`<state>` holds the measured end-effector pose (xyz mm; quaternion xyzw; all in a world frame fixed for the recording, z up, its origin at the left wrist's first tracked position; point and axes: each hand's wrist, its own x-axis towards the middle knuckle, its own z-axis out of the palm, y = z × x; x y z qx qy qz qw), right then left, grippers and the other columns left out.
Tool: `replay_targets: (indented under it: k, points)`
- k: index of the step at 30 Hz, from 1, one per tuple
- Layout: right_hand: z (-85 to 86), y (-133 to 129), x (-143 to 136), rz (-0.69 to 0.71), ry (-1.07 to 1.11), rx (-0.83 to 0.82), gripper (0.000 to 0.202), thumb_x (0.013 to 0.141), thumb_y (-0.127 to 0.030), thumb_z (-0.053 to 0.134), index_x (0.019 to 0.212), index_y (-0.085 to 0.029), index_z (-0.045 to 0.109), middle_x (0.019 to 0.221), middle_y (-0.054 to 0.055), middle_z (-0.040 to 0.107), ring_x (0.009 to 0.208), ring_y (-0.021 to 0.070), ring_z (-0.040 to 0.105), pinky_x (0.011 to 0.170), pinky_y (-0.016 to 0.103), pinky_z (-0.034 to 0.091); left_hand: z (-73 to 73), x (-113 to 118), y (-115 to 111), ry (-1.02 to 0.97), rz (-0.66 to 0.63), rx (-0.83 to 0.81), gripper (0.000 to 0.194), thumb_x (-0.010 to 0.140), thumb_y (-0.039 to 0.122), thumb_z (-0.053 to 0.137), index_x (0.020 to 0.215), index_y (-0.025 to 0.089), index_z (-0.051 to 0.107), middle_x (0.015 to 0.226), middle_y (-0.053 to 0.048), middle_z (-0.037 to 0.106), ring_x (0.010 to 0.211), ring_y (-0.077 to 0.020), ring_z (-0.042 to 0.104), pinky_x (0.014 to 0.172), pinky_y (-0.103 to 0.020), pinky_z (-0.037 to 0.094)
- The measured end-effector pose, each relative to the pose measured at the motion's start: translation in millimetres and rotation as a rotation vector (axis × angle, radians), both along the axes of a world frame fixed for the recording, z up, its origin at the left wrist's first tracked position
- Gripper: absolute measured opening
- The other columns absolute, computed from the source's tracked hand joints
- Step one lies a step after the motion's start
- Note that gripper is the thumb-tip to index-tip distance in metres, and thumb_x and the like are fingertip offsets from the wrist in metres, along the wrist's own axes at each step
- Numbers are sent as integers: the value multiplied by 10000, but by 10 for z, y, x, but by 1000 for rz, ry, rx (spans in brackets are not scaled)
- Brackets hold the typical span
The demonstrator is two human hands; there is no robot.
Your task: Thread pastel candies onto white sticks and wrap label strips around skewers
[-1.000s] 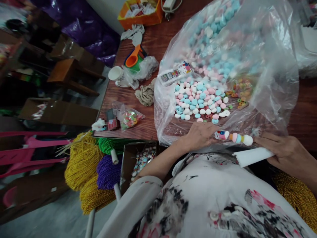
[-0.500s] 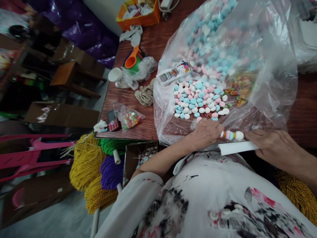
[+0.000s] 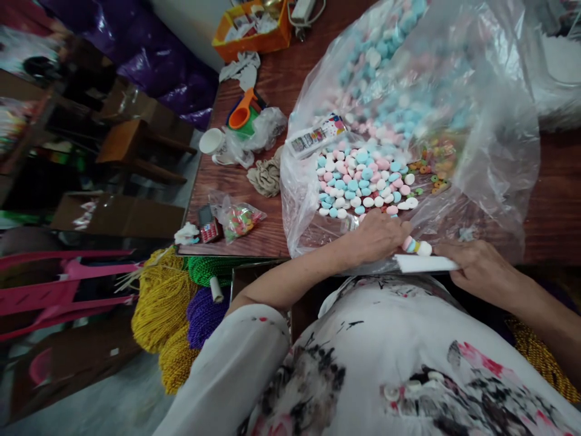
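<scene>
At the table's front edge, a short row of pastel candies (image 3: pixel 416 246) runs between my two hands; it looks strung together. My left hand (image 3: pixel 382 235) is closed around the row's left end, fingers curled down and partly hidden. My right hand (image 3: pixel 476 266) pinches a flat white strip (image 3: pixel 424 263) that points left, below the candies. Its fingertips are also at the row's right end. Just beyond my left hand lies a loose heap of pink, blue and white candies (image 3: pixel 358 178) on a clear plastic bag (image 3: pixel 299 227).
Small ring-shaped pieces (image 3: pixel 438 163) lie right of the heap. A printed white packet (image 3: pixel 318 136) rests on the bag. Leftward are a phone (image 3: pixel 209 225), a small candy bag (image 3: pixel 240 221), a crumpled cloth (image 3: pixel 267 174), a white cup (image 3: pixel 212 141) and an orange scoop (image 3: pixel 240 115).
Both hands have shifted slightly left and closer together, with less of the candy row showing between them. The white strip has moved left and up with my right hand.
</scene>
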<state>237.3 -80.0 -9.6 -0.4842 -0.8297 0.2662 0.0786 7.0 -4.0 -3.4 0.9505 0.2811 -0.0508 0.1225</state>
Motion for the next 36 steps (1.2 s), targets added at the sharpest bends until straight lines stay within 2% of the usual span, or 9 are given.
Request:
replay_targets:
  k: [6,11,15,18,20,24,28,33,36]
  points:
    - [-471,-55,-268,-519,765,-298,436,893,-462,609,564,-185,540,512,-30,487,481,96,424,473,231,340,337,-59,183,-336,40,214,338,959,294,532,1295,265,552,1215,-107,604,1299,-319,479,1118,-629,275]
    - [-505,-77,-418,-670,975,-292,332,886,-461,642,725,-171,655,570,-36,481,496,86,398,449,218,310,341,-264,98,-869,456,207,872,736,646,751,1455,299,401,1441,-129,432,1466,-397,279,1166,-598,270]
    - [-463,-38,-470,-608,919,-98,252,902,-360,616,727,-185,664,565,-34,497,508,101,441,492,235,370,72,-189,88,-1326,686,-317,897,740,770,644,1455,303,372,1328,-136,561,1360,-310,477,1088,-505,417]
    - [-448,14,-509,-483,749,126,192,874,-228,569,711,-207,668,580,-22,573,513,128,511,519,253,426,81,-34,180,-1417,714,-777,747,767,795,587,1269,244,536,989,-75,684,1097,-263,662,943,-449,526]
    - [-439,44,-522,-377,615,279,196,819,-141,527,832,-208,711,694,10,669,594,162,601,578,271,487,166,54,251,-1440,720,-963,628,770,787,599,988,198,601,701,-1,611,843,-213,700,825,-401,566]
    - [-429,69,-501,-290,328,414,405,741,-85,510,1088,-154,708,889,93,724,765,225,673,673,318,534,253,186,291,-1420,733,-1161,660,751,788,620,604,185,398,510,52,423,489,-97,550,577,-287,531]
    - [-412,85,-531,-416,545,158,174,779,-159,552,861,-182,703,738,50,668,663,184,613,625,290,499,159,255,235,-1473,849,-1149,686,753,827,558,598,184,376,522,62,413,436,-49,471,540,-245,506]
    - [-320,88,-719,-605,1196,-693,334,780,-497,700,718,-178,625,498,-51,427,396,69,285,368,217,186,40,200,188,-1699,791,-1302,677,684,826,633,662,195,387,541,73,450,422,-63,491,505,-230,479]
    - [-301,60,-824,-577,1205,-725,358,782,-503,701,663,-183,594,491,-48,430,399,67,290,373,222,199,8,197,133,-1707,753,-1353,643,636,780,724,699,200,454,548,64,502,465,-93,556,516,-231,482]
